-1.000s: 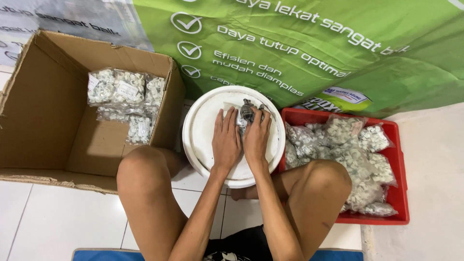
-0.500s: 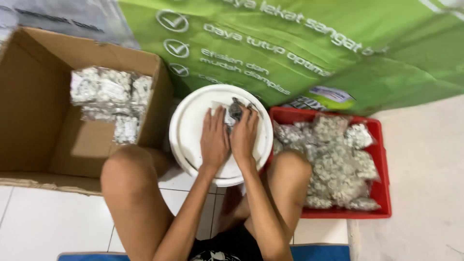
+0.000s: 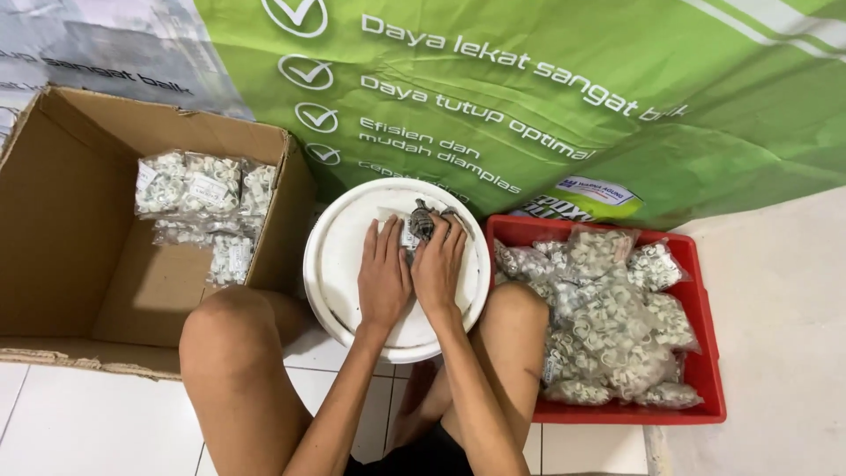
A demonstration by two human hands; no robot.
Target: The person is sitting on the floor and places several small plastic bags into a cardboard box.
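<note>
A round white lid (image 3: 344, 264) lies on a bucket between my knees. Both hands rest on it side by side. My left hand (image 3: 384, 273) lies flat with fingers together, touching a small clear packet (image 3: 411, 236). My right hand (image 3: 439, 264) presses down beside it, fingertips at a small dark metal tool (image 3: 423, 218) at the far edge of the lid. The packet is mostly hidden under my fingers.
An open cardboard box (image 3: 97, 291) at the left holds stacked clear bags of small white pieces (image 3: 203, 185). A red plastic tray (image 3: 705, 353) at the right is piled with similar bags (image 3: 608, 317). A green printed banner (image 3: 546, 97) hangs behind. White floor tiles lie below.
The hands stay together on the lid, pressing at the same spot. Only the camera view has shifted slightly.
</note>
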